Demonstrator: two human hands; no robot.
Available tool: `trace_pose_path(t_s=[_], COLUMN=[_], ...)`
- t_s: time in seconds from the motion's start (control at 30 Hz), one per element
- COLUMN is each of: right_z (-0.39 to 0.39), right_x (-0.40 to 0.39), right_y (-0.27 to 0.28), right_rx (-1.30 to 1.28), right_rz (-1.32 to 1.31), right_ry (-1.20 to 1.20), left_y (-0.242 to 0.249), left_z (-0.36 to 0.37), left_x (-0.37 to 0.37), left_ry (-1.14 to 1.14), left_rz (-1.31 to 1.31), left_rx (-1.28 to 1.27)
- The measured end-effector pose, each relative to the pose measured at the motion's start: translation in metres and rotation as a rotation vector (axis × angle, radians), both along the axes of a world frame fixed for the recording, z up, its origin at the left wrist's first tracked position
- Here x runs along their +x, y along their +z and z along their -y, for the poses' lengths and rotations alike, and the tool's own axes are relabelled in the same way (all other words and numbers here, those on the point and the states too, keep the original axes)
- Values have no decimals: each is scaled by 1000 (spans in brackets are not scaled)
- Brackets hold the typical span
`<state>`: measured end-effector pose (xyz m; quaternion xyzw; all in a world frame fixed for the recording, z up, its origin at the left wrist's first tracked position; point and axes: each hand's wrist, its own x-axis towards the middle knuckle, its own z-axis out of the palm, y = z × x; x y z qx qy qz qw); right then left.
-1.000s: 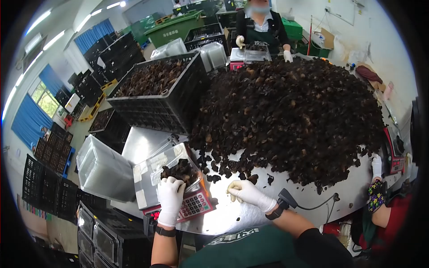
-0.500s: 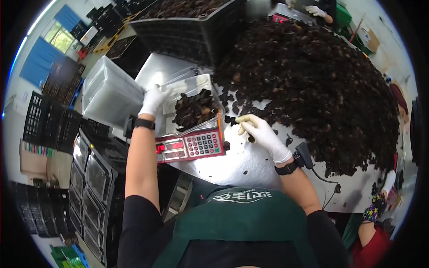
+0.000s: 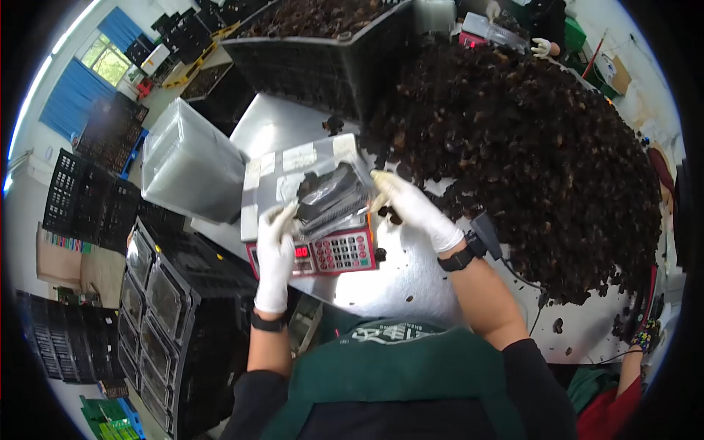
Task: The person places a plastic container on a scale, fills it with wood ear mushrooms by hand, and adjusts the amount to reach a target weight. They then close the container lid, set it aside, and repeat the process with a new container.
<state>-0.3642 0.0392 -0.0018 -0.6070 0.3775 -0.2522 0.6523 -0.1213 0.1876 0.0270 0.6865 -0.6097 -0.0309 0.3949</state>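
Note:
A clear plastic clamshell box (image 3: 334,196) with dark wood ear mushrooms inside is tilted just above the scale, its lid folded over the contents. My gloved left hand (image 3: 276,246) grips its near left corner. At the box's right edge my gloved right hand (image 3: 412,207) closes its fingers and thumb on the rim. Beneath is a scale with a grey platform (image 3: 257,192) and a red keypad panel (image 3: 342,251); its lit display ends in zeros. A few loose mushroom pieces lie by the right fingers.
A large heap of dark mushrooms (image 3: 528,147) covers the table's right side. Behind the scale stands a big black crate (image 3: 301,73) of mushrooms. Stacked clear boxes (image 3: 192,165) stand at left. Lower left, a black crate (image 3: 187,323) holds packed boxes. Co-workers' hands (image 3: 543,48) show at the edges.
The box has come up off the scale platform and its lid is now folded over. My left hand moved down and right to its near corner; my right hand moved left onto its edge.

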Motion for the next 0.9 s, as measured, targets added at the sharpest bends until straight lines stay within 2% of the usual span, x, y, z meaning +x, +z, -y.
trace_pose_path(t_s=[0.03, 0.07, 0.1, 0.17, 0.23, 0.27, 0.4, 0.47, 0.57, 0.63, 0.77, 0.83, 0.87, 0.9], right_z=[-1, -5, -1, -6, 0, 4, -10, -42, -89, -121, -167, -179, -185, -189], right_x=[3, 1, 4, 2, 10, 11, 2, -29, -72, -111, -162, -188, -198, -205], right_y=[8, 12, -9, 8, -10, -11, -21, 2, -17, -21, -25, -26, -25, -24], right_rx=[-29, -9, -79, 44, 17, 56, 99, 90, 12, 67, 107, 111, 124, 145], right_rz=[-39, -65, -56, 35, 146, 135, 166, 138, 233, 193, 148, 139, 149, 156], right_ry=[5, 24, 37, 83, 65, 64, -35, -97, -250, -271, -471, -535, -558, -560], left_y=[-7, -13, -18, -18, -9, -6, 0, 4, -5, -9, -33, -43, -41, -41], left_z=[-2, -5, -5, -8, -4, -5, -7, -16, -33, -40, -43, -40, -37, -34], left_x=[-4, -4, -1, 1, -1, 8, -1, -26, -65, -90, -130, -144, -144, -143], left_ry=[-25, -26, -35, 62, 24, -64, -136, -125, -179, -245, -385, -468, -534, -604], left_rz=[-135, -150, -166, -295, -799, -926, -892, -966, -1112, -1093, -1186, -1109, -1035, -862], left_rx=[-8, -3, -9, 166, 253, 339, 341, 292, 262, 315, 488, 582, 736, 791])
